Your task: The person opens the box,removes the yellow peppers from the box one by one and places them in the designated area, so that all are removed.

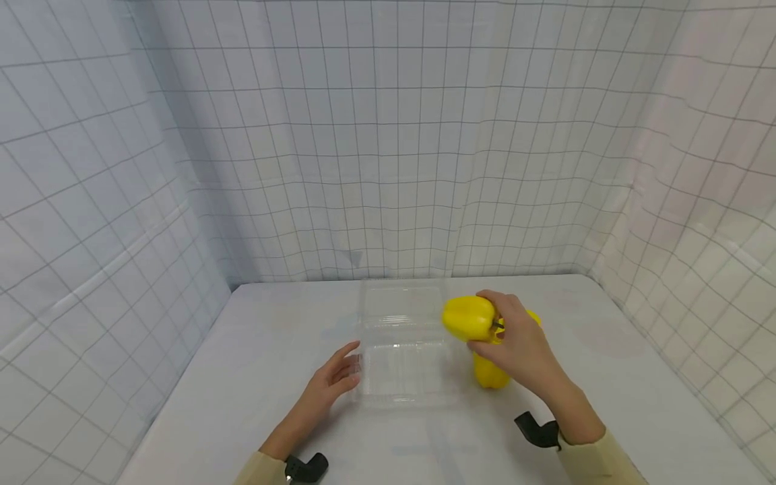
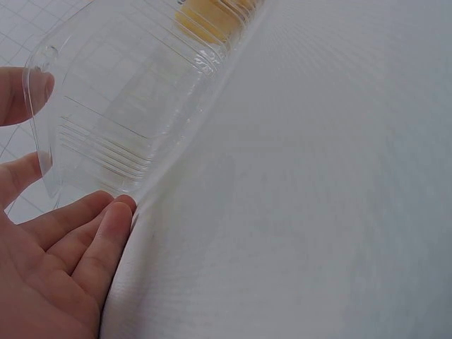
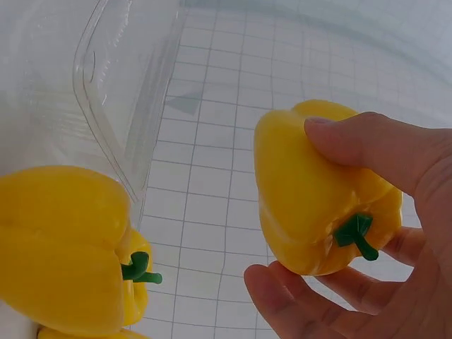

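A clear plastic clamshell container lies unfolded on the white table, its second half farther back. At its left edge is my left hand, with loosely bent fingers against the side and no clear grip on it. To the right, my right hand holds a yellow bell pepper between thumb and fingers, raised above the table, its green stem toward the palm. Below that hand are more yellow bell peppers, partly hidden by it; one shows its green stem in the right wrist view.
White grid-patterned curtains close in the table at the back and both sides. The white tabletop extends on either side of the container. Each wrist carries a black camera mount.
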Available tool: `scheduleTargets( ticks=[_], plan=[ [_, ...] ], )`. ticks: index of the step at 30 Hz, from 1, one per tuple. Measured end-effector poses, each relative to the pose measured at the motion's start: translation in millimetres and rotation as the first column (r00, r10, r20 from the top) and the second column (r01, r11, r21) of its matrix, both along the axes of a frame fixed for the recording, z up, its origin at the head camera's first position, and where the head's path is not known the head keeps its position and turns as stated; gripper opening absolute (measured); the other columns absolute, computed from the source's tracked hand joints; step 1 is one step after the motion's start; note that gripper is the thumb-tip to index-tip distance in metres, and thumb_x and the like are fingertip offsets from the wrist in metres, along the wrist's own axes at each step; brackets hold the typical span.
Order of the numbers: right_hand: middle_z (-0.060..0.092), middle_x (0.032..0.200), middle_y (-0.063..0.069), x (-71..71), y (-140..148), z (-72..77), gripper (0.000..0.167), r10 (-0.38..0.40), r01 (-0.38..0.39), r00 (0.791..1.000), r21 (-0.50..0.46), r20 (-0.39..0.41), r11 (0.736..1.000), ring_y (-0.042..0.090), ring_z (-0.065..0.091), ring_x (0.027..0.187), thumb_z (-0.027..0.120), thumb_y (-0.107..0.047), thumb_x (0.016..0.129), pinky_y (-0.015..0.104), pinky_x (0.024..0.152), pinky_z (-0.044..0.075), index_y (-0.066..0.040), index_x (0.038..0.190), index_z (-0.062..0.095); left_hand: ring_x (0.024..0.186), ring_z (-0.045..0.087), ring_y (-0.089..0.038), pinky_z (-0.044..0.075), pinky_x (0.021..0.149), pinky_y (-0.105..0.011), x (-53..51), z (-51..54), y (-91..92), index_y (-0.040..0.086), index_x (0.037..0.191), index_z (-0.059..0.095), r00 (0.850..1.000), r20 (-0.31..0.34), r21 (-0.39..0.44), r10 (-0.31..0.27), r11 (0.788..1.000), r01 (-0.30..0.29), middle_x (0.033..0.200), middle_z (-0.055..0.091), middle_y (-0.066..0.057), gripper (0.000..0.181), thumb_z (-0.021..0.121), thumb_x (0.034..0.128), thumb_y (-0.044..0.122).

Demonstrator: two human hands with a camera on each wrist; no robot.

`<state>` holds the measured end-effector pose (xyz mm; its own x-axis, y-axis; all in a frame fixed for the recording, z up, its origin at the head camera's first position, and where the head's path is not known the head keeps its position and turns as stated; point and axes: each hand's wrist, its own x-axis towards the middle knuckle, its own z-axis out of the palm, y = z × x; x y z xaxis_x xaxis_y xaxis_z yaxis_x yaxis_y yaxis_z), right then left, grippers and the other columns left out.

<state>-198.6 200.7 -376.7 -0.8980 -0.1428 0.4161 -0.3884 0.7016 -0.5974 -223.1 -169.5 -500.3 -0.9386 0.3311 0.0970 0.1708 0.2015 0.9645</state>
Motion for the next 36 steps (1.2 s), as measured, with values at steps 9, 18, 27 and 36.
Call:
scheduleTargets(
  ticks=[9,18,27,36],
  plan=[
    [0.049,0.129,0.005,5.5,16.1,1.5,0.08,-0.021,0.021,1.0,-0.002,0.017,1.0,0.025,0.058,0.107,0.089,-0.018,0.077,0.041,0.083,0.059,-0.019,0.144,0.045,0.137,0.046,-0.037,0.041,0.107,-0.054,-0.4,-2.4,-1.6,0.022,0.158,0.034,1.0,0.001,-0.005,-0.002,1.0,0.002,0.15,0.045,-0.02,0.063,0.061,0.1012,0.019],
    [0.048,0.13,0.009,8.0,31.7,0.4,0.082,-0.053,0.053,0.999,0.044,-0.005,0.998,0.026,0.058,0.103,0.089,-0.017,0.077,0.04,0.081,0.06,-0.017,0.146,0.045,0.137,0.046,-0.037,0.041,0.108,-0.055,0.1,-0.3,-0.6,0.021,0.158,0.034,1.0,0.0,-0.009,0.001,1.0,-0.001,0.15,0.045,-0.02,0.063,0.061,0.1011,0.02],
    [0.047,0.128,0.013,15.6,48.5,1.5,0.082,-0.075,0.08,0.996,0.1,-0.051,0.992,0.03,0.059,0.102,0.088,-0.014,0.077,0.045,0.077,0.06,-0.014,0.146,0.045,0.136,0.046,-0.037,0.041,0.107,-0.054,0.2,-2.1,-1.0,0.023,0.157,0.035,1.0,0.006,-0.008,-0.003,1.0,0.003,0.15,0.046,-0.021,0.063,0.062,0.101,0.02],
    [0.047,0.127,0.014,20.8,58.9,1.9,0.084,-0.085,0.092,0.995,0.142,-0.054,0.986,0.031,0.059,0.1,0.089,-0.013,0.075,0.048,0.076,0.06,-0.013,0.147,0.045,0.137,0.046,-0.036,0.041,0.108,-0.052,0.6,-0.4,-1.0,0.021,0.158,0.034,1.0,-0.004,-0.013,-0.011,1.0,0.011,0.15,0.045,-0.02,0.063,0.062,0.1011,0.019]
  ],
)
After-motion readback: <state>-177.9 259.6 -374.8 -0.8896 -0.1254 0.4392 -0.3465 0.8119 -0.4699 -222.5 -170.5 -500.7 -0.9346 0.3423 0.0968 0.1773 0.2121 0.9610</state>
